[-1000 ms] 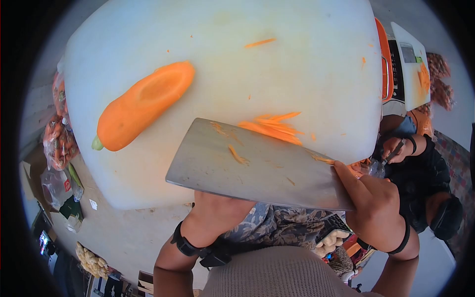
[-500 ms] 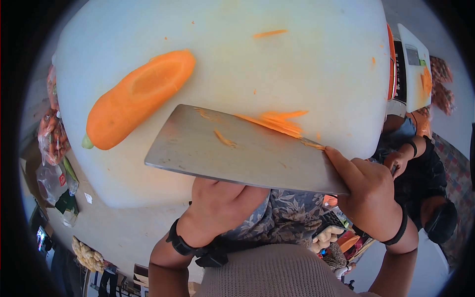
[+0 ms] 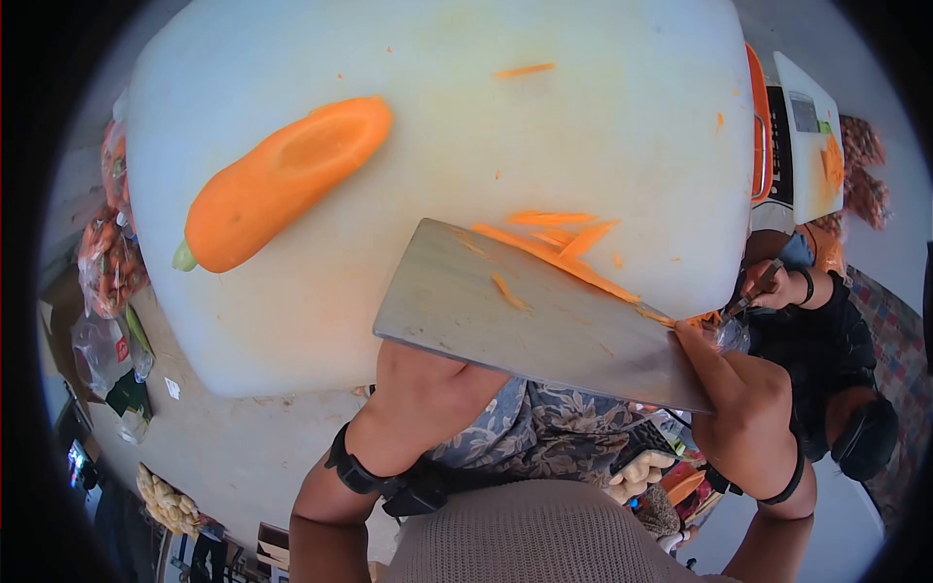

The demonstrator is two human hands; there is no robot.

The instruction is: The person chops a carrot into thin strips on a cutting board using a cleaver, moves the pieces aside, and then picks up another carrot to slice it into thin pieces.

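Observation:
My right hand is closed around a wide cleaver, one finger stretched along the blade. Bits of carrot cling to the flat of the metal. Carrot shreds lie against the blade's far edge on the white cutting board. My left hand is partly under the near side of the blade; its fingers are hidden. A large peeled carrot, with a flat cut face on top and a greenish end, lies at the board's left.
Bags of carrots stand left of the board. At the right, another person holds a dark tool, near a second white board bearing carrot pieces. An orange container adjoins my board's right edge.
The cleaver and my right hand have moved right and a little toward me. The shreds at the blade are more spread out. The other person's hand has risen.

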